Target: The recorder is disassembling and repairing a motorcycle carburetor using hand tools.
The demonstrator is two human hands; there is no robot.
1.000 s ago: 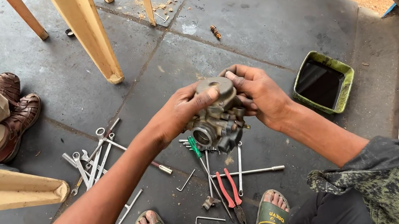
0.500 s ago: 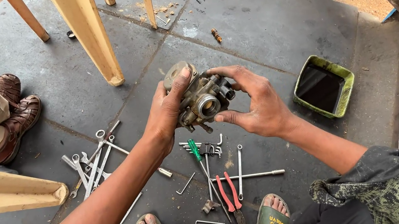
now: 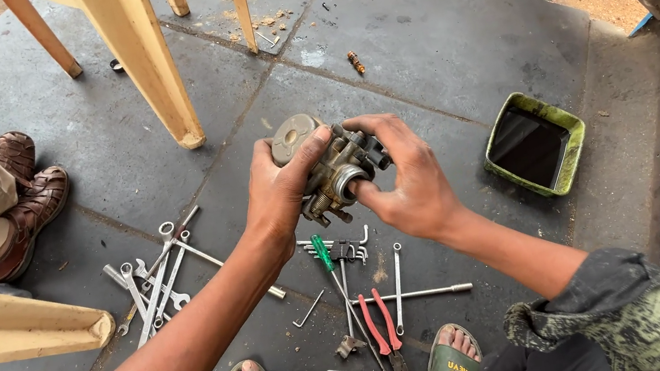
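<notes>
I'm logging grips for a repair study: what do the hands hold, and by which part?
Both hold one carburetor: left hand around its round-capped side, right hand on the opposite side and top.

The carburetor (image 3: 331, 168) is a small, grimy metal casting, dull grey with brownish staining, held up in the air between both hands above the dark concrete floor. The left hand (image 3: 283, 193) wraps its left side, thumb across the top, beside a round, flat, tan-grey cap that faces up and to the left. The right hand (image 3: 408, 186) cups it from the right, fingers curled over the top and thumb pressed near the open round bore, which faces toward the camera. A black part sits at its upper right, and short brass-coloured fittings stick out below.
</notes>
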